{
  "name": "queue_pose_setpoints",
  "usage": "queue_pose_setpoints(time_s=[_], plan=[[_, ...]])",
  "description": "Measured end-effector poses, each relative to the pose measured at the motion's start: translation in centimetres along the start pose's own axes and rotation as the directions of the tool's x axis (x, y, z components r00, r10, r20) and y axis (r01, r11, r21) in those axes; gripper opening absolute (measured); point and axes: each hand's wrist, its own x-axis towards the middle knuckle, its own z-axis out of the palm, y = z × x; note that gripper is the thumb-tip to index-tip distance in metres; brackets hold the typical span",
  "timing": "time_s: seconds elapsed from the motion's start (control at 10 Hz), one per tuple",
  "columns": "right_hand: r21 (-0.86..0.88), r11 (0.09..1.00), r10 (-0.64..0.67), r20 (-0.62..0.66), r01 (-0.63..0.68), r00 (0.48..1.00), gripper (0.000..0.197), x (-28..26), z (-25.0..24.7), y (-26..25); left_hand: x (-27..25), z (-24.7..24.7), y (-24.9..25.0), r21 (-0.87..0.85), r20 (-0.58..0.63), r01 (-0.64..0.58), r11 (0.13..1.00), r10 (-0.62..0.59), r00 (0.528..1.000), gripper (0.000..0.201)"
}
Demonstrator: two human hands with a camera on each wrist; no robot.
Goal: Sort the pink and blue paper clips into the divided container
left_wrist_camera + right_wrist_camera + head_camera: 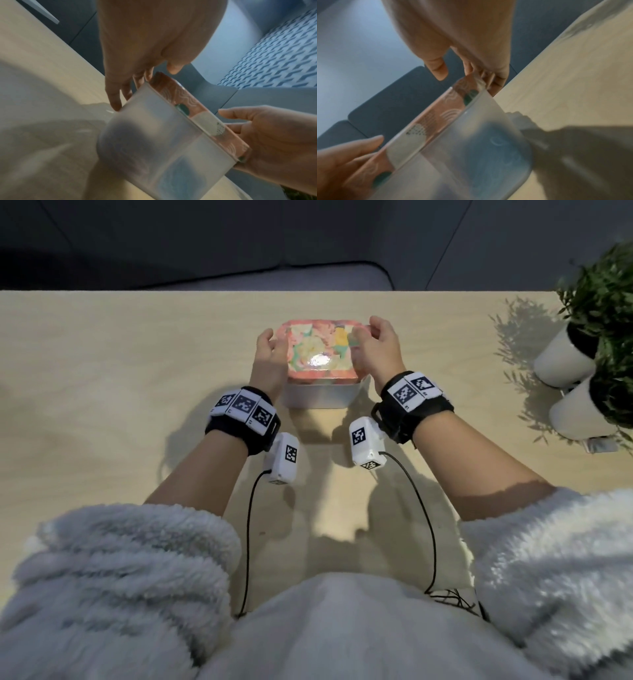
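A frosted container (318, 397) with a pink patterned lid (318, 347) stands on the table, lid on. My left hand (270, 350) is at the lid's left edge; its fingertips (116, 105) touch the container's side and the thumb (173, 67) hovers just off the lid. My right hand (376, 340) is at the lid's right far corner, its fingers (488, 78) against the lid's edge and its thumb (440, 73) apart from it. Blurred blue (171, 180) and dark (130, 128) shapes show through the frosted wall; no paper clip is plainly visible.
Two white pots (565, 361) (579, 409) with green plants stand at the right edge of the wooden table (137, 371). Grey upholstered seating (239, 278) lies beyond the far edge. Wrist-camera cables (424, 508) trail toward my body.
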Motion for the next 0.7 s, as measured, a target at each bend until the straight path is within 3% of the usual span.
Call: queue_pose_setpoints(time_s=[0.1, 0.3, 0.4, 0.5, 0.6, 0.7], plan=[[-0.057, 0.997, -0.048, 0.011, 0.049, 0.999, 0.050, -0.4, 0.8, 0.0, 0.6, -0.1, 0.0, 0.089, -0.014, 0.008, 0.996, -0.007, 1.000, 0.071], [-0.102, 0.987, -0.122, 0.009, 0.123, 0.992, 0.044, 0.7, 1.4, 1.4, 1.5, 0.4, 0.1, 0.089, -0.103, 0.067, 0.994, -0.058, 0.993, 0.058], [-0.071, 0.977, -0.202, -0.016, 0.201, 0.979, 0.043, 0.4, 1.5, 2.2, 2.5, 0.3, -1.2, 0.091, -0.087, 0.027, 0.996, -0.019, 0.996, 0.053], [-0.052, 0.978, -0.204, -0.021, 0.203, 0.979, 0.042, 0.7, 1.7, 2.5, 4.6, 0.0, -2.6, 0.123, -0.059, 0.081, 0.989, -0.074, 0.995, 0.040], [-0.013, 0.990, -0.141, -0.022, 0.141, 0.990, 0.042, 1.2, 1.8, 2.4, 3.9, -0.1, -1.3, 0.076, -0.020, 0.118, 0.990, -0.117, 0.993, 0.037], [-0.017, 0.985, -0.172, -0.050, 0.172, 0.984, 0.042, 1.6, 2.1, 2.5, 0.8, 0.4, 1.7, -0.060, -0.008, 0.102, 0.993, -0.103, 0.995, 0.020]])
